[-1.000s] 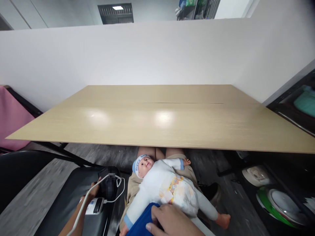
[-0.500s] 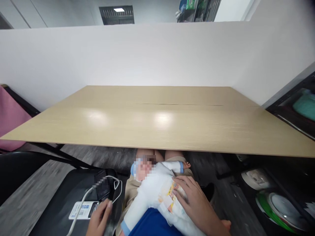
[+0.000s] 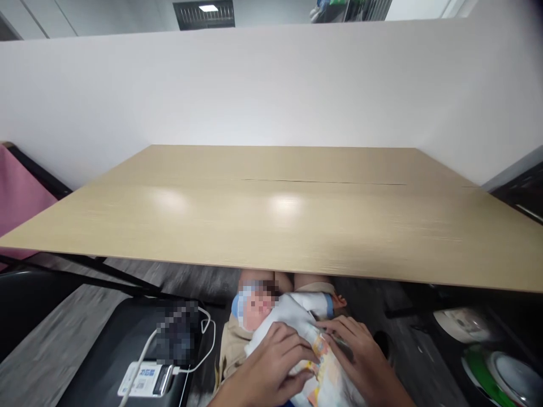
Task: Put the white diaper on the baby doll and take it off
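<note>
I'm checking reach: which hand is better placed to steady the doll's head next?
Probably left: the left hand is nearer the doll's head; the right hand is farther off, at the patterned diaper.

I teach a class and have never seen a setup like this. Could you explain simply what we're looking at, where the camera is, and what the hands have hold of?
There is no machine here, only a person's two bare hands. One camera, worn on the head, looks forward and down. A pale wooden table fills the middle. Below its near edge, a doll in white clothes with blue cuffs lies across the person's lap. The left hand and right hand are both at the printed diaper on the doll; whether the fingers grip it is hard to tell. On the black chair to the left lie a white-labelled device with a white cable and a dark, pixelated object.
</note>
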Tool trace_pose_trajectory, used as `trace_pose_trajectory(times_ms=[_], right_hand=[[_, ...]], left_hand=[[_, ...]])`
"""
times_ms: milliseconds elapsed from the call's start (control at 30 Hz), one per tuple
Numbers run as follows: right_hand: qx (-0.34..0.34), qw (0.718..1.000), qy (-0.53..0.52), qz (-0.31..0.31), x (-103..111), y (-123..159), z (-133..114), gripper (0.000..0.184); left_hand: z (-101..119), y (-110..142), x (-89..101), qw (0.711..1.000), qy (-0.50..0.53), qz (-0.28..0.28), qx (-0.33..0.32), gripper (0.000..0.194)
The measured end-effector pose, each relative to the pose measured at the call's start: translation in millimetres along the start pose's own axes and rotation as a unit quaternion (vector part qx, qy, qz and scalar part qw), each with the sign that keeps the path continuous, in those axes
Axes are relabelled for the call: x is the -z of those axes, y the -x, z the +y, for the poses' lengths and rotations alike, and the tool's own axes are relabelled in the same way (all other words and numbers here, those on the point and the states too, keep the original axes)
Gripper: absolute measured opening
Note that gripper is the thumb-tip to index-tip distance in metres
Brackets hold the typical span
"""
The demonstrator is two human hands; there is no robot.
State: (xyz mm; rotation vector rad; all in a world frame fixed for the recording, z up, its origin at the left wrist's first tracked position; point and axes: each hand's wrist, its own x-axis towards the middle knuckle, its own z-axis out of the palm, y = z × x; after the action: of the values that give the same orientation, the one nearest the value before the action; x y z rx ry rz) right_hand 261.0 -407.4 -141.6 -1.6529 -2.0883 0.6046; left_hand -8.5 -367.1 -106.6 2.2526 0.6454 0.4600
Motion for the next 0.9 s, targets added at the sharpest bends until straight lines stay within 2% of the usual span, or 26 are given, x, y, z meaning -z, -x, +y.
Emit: trace_pose_trajectory(times_ms=[233,333,467,567,667,733,800,900], right_hand=[[0.027,0.998,-0.024,-0.06,6.7,-10.9,5.3,0.023],[0.028,0.999,-0.028,-0.028,8.2,-16.5,18.6,0.022],[-0.04,0.997,-0.042,0.05,18.8,-26.5,37.4,0.027],[-0.043,0.996,-0.067,0.047,24.9,-31.8,24.1,0.031],[0.042,0.993,-0.099,-0.048,22.8,-31.8,-14.6,0.034],[0.113,0.982,-0.09,-0.122,21.8,-27.5,-38.8,0.032],[0.144,0.976,-0.066,-0.151,27.0,-18.4,-50.3,0.028],[0.106,0.976,-0.064,-0.181,46.6,6.3,-39.8,0.041]], left_hand=[[-6.9,5.8,-5.5,0.999,0.048,0.007,0.024,0.014],[0.0,8.5,5.3,0.995,0.083,0.001,0.052,0.013],[9.0,24.8,35.7,0.981,0.131,-0.097,0.103,0.011],[10.4,39.6,53.9,0.967,0.127,-0.162,0.148,0.017],[12.6,43.1,61.2,0.958,0.158,-0.199,0.13,0.027],[17.4,37.9,61.8,0.955,0.201,-0.18,0.124,0.028],[23.7,28.3,59.9,0.956,0.222,-0.116,0.15,0.024],[28.9,4.8,47.8,0.968,0.168,-0.009,0.185,0.027]])
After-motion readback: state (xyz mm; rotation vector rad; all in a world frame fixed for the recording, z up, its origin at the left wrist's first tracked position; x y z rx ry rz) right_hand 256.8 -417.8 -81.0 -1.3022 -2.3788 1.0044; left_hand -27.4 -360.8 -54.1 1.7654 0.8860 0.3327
